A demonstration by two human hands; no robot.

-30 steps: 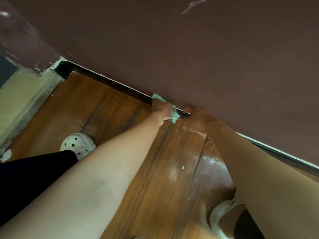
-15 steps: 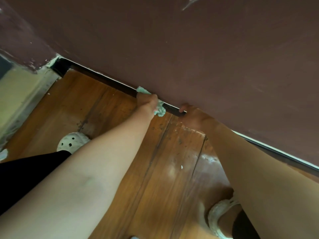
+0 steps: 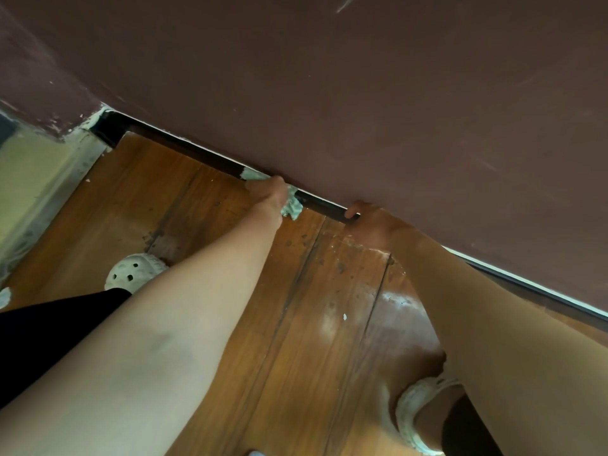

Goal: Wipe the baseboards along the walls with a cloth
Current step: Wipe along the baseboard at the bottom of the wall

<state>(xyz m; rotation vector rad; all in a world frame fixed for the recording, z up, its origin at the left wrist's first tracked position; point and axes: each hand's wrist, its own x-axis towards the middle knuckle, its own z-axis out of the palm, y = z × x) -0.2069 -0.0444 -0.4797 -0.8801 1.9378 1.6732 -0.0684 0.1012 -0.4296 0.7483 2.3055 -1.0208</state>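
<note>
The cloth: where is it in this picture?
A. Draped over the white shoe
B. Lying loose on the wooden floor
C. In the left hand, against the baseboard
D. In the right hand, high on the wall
C: the left hand grips the cloth and holds it against the dark baseboard; no cloth shows at the right hand.
</note>
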